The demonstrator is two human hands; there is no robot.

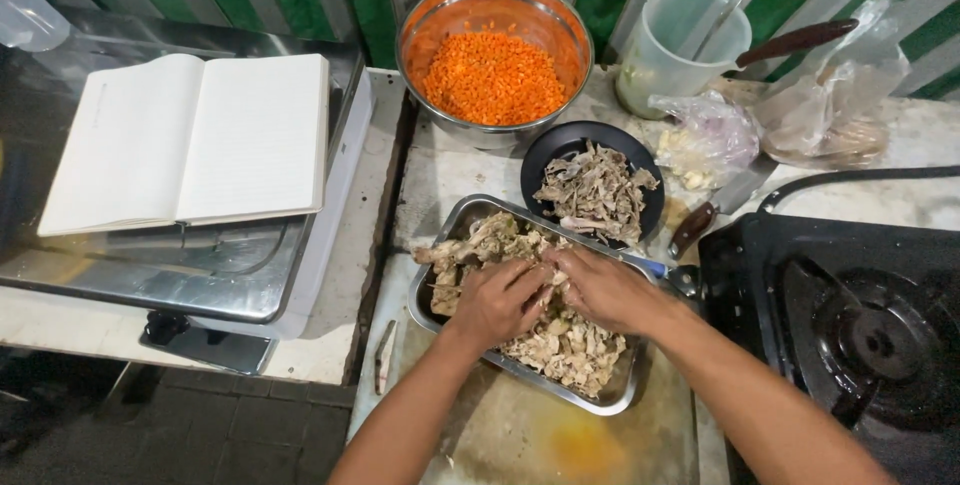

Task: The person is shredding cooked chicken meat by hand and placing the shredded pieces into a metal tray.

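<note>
A rectangular steel tray [450, 220] on the counter holds a heap of cooked chicken meat [565, 345], pale brown and partly shredded. My left hand [497, 300] and my right hand [600, 287] meet over the middle of the tray, fingers pinched together on one piece of the meat. Just behind the tray a black bowl [540, 150] holds shredded chicken [597, 192].
A big steel bowl [493, 10] of orange chopped chilli stands at the back. A clear plastic jug [680, 40], plastic bags [820, 105] and a brown-handled knife [695, 225] lie at the right. A black gas stove [850, 325] is far right. An open notebook [195, 140] rests on a steel appliance [200, 275].
</note>
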